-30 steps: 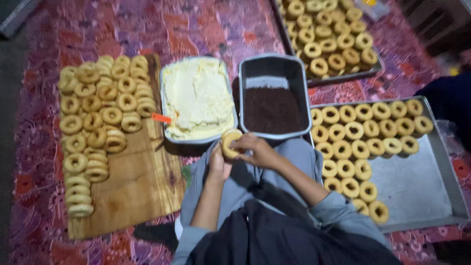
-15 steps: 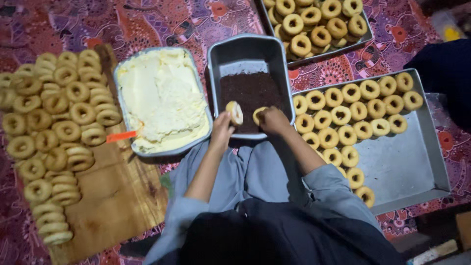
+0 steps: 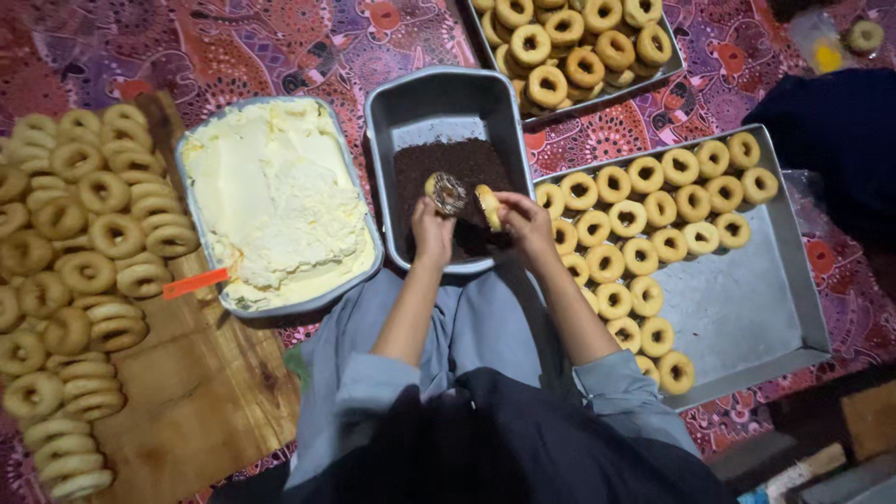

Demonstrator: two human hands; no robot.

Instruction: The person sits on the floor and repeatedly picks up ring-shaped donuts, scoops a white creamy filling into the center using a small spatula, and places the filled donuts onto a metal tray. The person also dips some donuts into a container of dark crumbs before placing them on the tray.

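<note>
My left hand holds a doughnut half whose face is coated with dark sprinkles, just above a grey metal pan of dark chocolate sprinkles. My right hand grips a second, plain doughnut half on edge right beside it, over the pan's front right corner. Both hands are close together, a few centimetres apart. My forearms run down to blue-grey rolled sleeves.
A pan of white cream with an orange-handled tool sits left. Plain doughnuts are piled on a wooden board. A metal tray with rows of filled doughnuts lies right; another tray of doughnuts behind. A dark-clothed person sits far right.
My hands moved forward from over my lap to the sprinkle pan. The one doughnut is now two separate halves, and the left one has picked up dark sprinkles.
</note>
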